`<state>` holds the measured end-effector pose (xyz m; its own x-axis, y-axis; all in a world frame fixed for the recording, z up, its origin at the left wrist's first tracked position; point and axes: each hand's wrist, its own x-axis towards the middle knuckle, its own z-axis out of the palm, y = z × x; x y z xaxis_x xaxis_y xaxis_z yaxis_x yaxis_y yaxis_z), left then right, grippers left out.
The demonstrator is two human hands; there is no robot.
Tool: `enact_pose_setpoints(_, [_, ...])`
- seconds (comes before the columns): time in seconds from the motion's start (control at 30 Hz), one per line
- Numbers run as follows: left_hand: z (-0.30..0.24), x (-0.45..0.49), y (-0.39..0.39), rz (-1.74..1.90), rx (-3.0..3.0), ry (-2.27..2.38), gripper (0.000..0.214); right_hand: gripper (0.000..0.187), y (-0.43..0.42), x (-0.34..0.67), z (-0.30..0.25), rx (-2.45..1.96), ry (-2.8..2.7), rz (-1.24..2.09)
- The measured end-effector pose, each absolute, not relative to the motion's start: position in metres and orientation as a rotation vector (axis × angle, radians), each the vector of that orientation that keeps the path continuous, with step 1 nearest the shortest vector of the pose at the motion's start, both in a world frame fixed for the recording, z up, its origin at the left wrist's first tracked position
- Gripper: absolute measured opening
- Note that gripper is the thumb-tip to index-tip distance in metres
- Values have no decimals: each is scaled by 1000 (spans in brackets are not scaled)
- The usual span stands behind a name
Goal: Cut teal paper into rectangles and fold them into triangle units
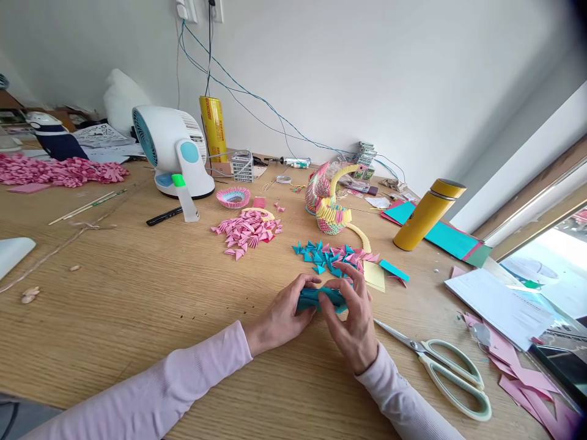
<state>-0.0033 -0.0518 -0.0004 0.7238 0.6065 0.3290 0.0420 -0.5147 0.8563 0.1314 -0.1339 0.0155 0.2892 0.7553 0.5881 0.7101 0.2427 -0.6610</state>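
Observation:
A stack of blue paper strips (309, 298) is held between my two hands just above the table. My left hand (284, 311) grips its left end, thumb in front and fingers behind. On the right end, my right hand (351, 318) presses with thumb and fingers. Just beyond lies a pile of blue folded paper triangles (321, 256) mixed with pink ones. Scissors (431, 360) with pale handles rest on the table to the right of my right hand, blades partly apart. Yellow paper (375, 275) and a loose blue strip (394, 270) lie behind that hand.
A pink triangle pile (247, 231), a paper-folded swan-like model (332, 214) and a small woven-looking bowl (233, 197) stand farther back. There is a fan (172, 150) at left and a yellow flask (426, 217) at right. Pink scraps (518, 379) line the right edge.

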Motion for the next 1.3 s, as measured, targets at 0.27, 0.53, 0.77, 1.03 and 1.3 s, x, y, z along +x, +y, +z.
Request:
enact_pose_setpoints(0.27, [0,-5,-51,731,2035,547,45,6,-133,159,1,-1205,-942,688])
enact_pose_setpoints(0.53, [0,-7,-50,735,2016,544,48,35,-144,157,6,-1293,-1087,679])
enact_pose_setpoints(0.77, [-3,-5,-49,759,1970,542,43,15,-148,156,17,-1396,-1443,240])
enact_pose_setpoints(1.03, [0,-6,-48,784,1917,567,34,12,-141,161,8,-1229,-1061,768])
enact_pose_setpoints(1.3, [-2,-5,-48,763,1891,548,40,30,-140,159,0,-1331,-1126,714])
